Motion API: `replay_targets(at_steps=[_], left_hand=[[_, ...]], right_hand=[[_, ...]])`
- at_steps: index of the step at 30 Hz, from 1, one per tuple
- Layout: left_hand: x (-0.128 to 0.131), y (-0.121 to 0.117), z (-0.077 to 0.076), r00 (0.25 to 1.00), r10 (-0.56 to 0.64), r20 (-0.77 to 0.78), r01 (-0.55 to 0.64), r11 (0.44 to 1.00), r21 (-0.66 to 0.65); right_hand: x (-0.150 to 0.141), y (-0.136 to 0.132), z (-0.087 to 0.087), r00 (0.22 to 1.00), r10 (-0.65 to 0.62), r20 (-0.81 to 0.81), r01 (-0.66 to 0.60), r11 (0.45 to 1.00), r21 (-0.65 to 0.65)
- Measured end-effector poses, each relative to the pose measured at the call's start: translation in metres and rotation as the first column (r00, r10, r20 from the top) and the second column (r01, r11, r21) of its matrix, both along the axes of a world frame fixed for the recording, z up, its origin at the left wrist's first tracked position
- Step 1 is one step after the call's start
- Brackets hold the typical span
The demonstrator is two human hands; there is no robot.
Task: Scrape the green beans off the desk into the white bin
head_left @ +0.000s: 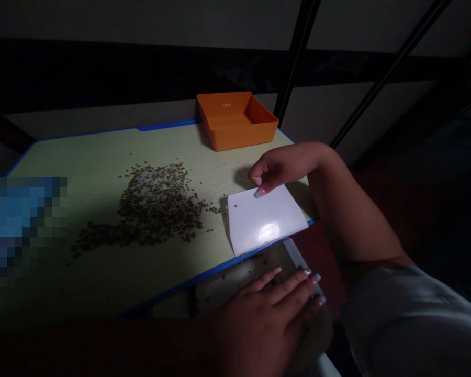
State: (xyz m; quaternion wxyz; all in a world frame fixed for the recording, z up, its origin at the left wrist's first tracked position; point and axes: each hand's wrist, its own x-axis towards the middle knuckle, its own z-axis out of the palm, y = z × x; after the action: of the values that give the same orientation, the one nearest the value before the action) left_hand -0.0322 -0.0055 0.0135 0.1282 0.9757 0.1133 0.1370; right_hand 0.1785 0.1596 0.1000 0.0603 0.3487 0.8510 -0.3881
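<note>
My right hand (284,166) rests its fingertips on the far edge of a white plastic scraper card (265,219) that lies flat at the near right corner of the table (102,152). My left hand (270,314) lies with fingers stretched out on a pale tray (235,277) held just below the table's front edge; a few grains lie in it. A loose heap of small green-brown grains (153,207) is spread over the middle of the table, left of the card.
An orange plastic bin (235,119) stands at the table's far edge, empty as far as I can see. A blurred blue patch (19,220) covers the left side. Black frame bars rise behind the table. The room is dim.
</note>
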Motion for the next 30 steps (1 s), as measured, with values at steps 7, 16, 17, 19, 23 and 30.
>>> replay_targets(at_steps=[7,16,17,19,23,30], left_hand=[[0.002,-0.002,-0.001,1.0,0.028,-0.01,-0.028,0.999,-0.018],[0.0,-0.001,-0.004,1.0,-0.006,-0.014,0.007,1.0,0.028],[-0.001,0.0,-0.004,0.999,-0.022,-0.039,0.023,1.0,0.016],[-0.001,0.001,-0.003,0.997,-0.05,-0.064,0.05,0.999,0.005],[-0.001,0.002,-0.001,0.993,-0.055,-0.102,0.055,0.998,-0.011],[-0.003,0.007,0.0,0.981,-0.141,-0.13,0.134,0.989,-0.064]], right_hand=[[0.0,0.0,0.0,1.0,0.02,-0.012,-0.02,1.0,0.007],[0.005,0.001,0.002,0.994,0.007,-0.105,0.002,0.996,0.091],[0.006,0.001,0.002,0.992,-0.006,-0.122,0.019,0.994,0.104],[0.008,0.001,0.003,0.989,-0.026,-0.144,0.042,0.993,0.112],[0.009,0.001,0.004,0.988,-0.06,-0.141,0.075,0.992,0.102],[0.015,0.005,0.003,0.968,-0.229,-0.102,0.245,0.95,0.194]])
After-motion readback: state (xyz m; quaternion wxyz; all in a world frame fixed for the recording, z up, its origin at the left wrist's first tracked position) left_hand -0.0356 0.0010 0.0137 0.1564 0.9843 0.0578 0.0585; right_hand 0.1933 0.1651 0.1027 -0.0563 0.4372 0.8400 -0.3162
